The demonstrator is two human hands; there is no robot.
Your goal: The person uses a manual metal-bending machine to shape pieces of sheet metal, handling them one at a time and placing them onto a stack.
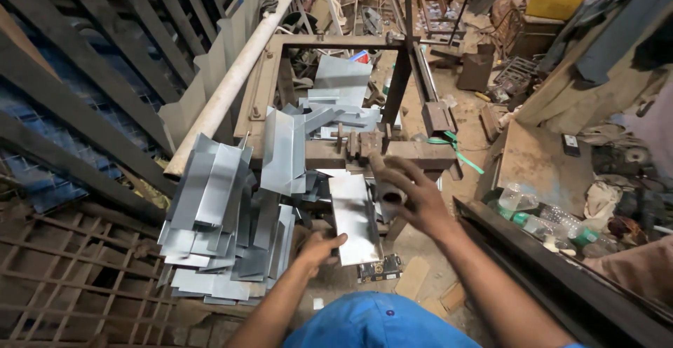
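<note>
My left hand (319,248) grips the near edge of a flat grey metal sheet piece (352,216) and holds it out in front of me. My right hand (413,194) is spread with the fingers apart, resting on the round brown handle (388,185) of a rusty bending machine (392,153). The sheet's far end lies close to the machine's jaw. A heap of bent grey sheet pieces (224,218) lies to the left of my left hand.
A long pale pipe (238,67) slants across the left. Dark iron bars (77,96) and a rusty grille (70,264) fill the left side. More cut sheets (336,89) lie inside the machine frame. Plastic bottles (540,218) and scrap sit at right, beside a dark metal beam (561,264).
</note>
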